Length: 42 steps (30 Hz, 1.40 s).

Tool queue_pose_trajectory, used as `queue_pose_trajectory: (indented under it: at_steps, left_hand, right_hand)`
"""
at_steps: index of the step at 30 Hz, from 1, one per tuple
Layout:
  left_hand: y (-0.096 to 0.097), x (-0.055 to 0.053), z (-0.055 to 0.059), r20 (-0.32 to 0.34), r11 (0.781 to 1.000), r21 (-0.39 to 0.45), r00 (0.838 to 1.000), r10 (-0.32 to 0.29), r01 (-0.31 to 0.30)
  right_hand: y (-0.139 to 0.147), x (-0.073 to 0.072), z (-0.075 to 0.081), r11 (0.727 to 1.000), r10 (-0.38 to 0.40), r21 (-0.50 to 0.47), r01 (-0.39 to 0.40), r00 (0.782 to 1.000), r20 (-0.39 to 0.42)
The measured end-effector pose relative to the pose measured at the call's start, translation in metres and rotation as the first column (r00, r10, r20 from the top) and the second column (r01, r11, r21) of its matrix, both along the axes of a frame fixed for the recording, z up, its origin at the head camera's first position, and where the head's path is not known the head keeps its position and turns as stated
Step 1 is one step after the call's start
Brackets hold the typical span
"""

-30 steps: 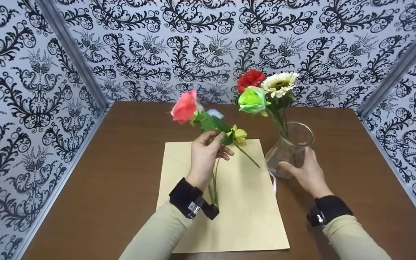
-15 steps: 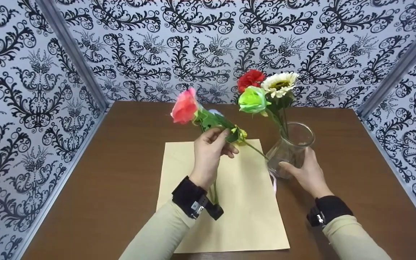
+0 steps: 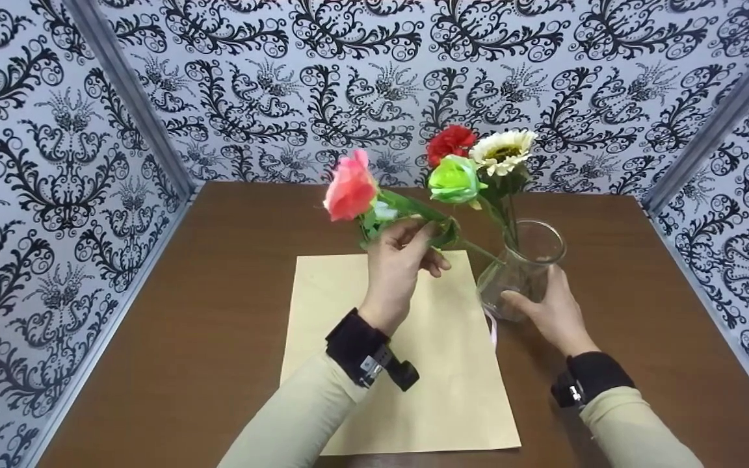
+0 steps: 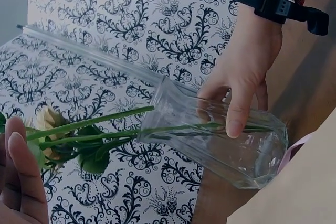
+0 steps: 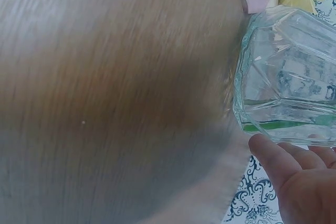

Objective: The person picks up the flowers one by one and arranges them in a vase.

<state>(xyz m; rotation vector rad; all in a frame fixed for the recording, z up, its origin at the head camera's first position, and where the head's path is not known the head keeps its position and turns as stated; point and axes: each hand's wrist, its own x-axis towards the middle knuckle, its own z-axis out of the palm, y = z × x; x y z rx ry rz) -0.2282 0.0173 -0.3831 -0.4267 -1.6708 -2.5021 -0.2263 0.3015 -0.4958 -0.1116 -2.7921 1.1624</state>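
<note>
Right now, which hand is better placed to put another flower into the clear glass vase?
Probably the left hand: it holds a thin green stem pointing toward the clear glass vase, which the right hand grips.

Vase mouth [image 3: 564,250]: stems [image 3: 512,216] left, right side free.

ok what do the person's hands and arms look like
The left hand and right hand are bare. Each wears a black wristband with a metallic fitting; a black piece juts from the left one. Sleeves are plain pale khaki.
</note>
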Motion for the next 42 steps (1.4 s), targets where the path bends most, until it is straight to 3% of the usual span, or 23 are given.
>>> queue_pose_trajectory:
  at_steps: [7,16,21,27,32,42]
  left_hand:
    - [0.012,0.000,0.007,0.007,1.000,0.013,1.000,0.000,0.000]
    - [0.027,-0.002,0.011,-0.002,1.000,0.014,1.000,0.021,-0.021]
    - [0.032,-0.005,0.011,-0.023,0.999,-0.033,0.999,0.039,-0.040]
    - [0.037,-0.010,0.009,-0.105,0.995,-0.096,0.994,0.023,-0.033]
    - [0.042,-0.013,0.008,-0.173,0.976,-0.204,0.984,0.036,-0.072]
    - [0.055,-0.018,0.000,-0.199,0.947,-0.308,0.979,0.029,-0.091]
  right_hand:
    - [0.000,0.002,0.002,1.000,0.000,-0.006,0.000,1.000,0.025]
    - [-0.001,0.000,-0.002,1.000,0.008,-0.017,-0.008,1.000,-0.015]
    - [0.000,-0.001,-0.003,1.000,0.005,-0.015,-0.005,1.000,-0.023]
    - [0.001,0.000,-0.001,1.000,0.005,-0.016,-0.005,1.000,-0.020]
    - [0.001,0.001,0.000,1.000,0.011,-0.021,-0.012,1.000,-0.022]
    - [0.001,0.002,-0.001,1.000,0.019,-0.018,-0.019,1.000,0.005]
